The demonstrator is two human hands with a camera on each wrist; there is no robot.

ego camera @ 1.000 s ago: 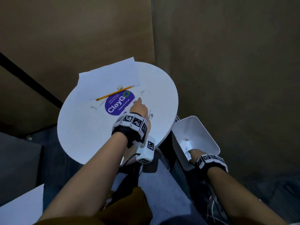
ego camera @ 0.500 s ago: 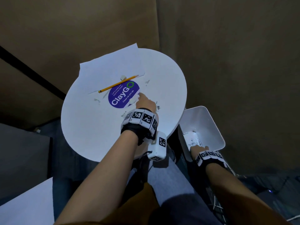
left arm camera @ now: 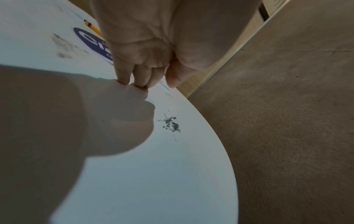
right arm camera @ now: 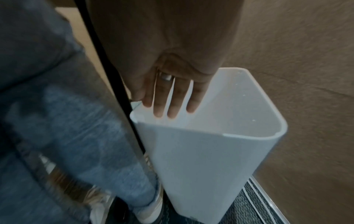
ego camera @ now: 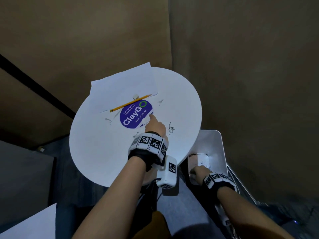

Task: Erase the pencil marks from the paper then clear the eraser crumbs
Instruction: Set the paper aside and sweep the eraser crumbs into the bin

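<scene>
Gripping the near rim of a white bin point(ego camera: 216, 145), the right hand point(ego camera: 196, 173) hooks its straight fingers point(right arm camera: 172, 103) down inside the wall, beside the counter point(ego camera: 96, 152) edge; dark specks lie on the bin's bottom. Farther out, the left hand point(ego camera: 155, 125) rests on the round white counter with its fingertips point(left arm camera: 122, 77) pressed down and fingers bent, holding nothing that can be seen. A dark cluster of eraser crumbs point(ego camera: 171, 129) lies just to the right of that hand, apart from it. Its forefinger touches the edge of a purple ClayGo sticker point(ego camera: 133, 114). Beyond the sticker lie a yellow pencil point(ego camera: 130, 102) and a small white eraser point(ego camera: 135, 96) on the paper point(ego camera: 120, 85), with more crumbs scattered nearby.
</scene>
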